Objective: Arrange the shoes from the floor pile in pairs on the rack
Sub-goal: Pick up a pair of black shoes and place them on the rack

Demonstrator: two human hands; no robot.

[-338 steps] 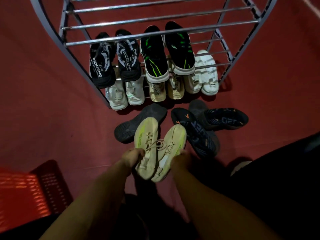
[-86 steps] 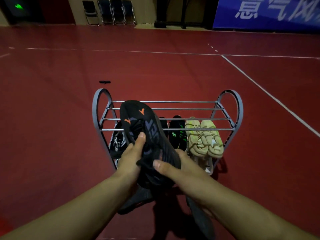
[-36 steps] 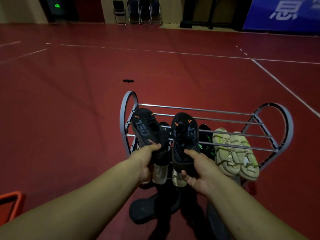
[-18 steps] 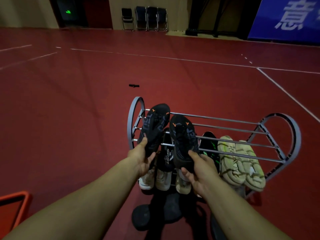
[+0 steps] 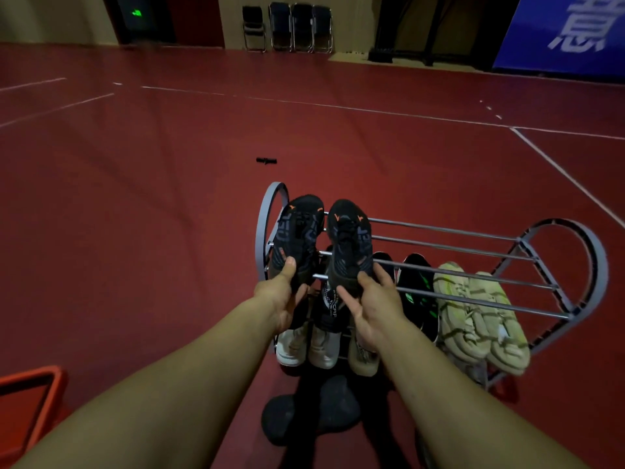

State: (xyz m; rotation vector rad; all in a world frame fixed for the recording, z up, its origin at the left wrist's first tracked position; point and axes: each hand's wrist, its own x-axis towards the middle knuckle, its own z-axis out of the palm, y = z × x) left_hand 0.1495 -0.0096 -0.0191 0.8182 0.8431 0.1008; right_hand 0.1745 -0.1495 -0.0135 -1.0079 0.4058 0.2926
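Head view: left hand [image 5: 282,301] gripping the heel of one black shoe [image 5: 297,233], thumb curled over its upper; right hand [image 5: 372,308] gripping the heel of the other black shoe [image 5: 350,243]. Both shoes side by side, toes pointing away, on the top bars at the left end of the metal rack [image 5: 561,265]. Beige pair [image 5: 480,319] on the middle bars at the right, green-striped black shoes [image 5: 417,292] beside it. Dark shoe [image 5: 311,409] on the red floor [image 5: 135,214] below the hands. Orange crate [image 5: 30,397] at lower left.
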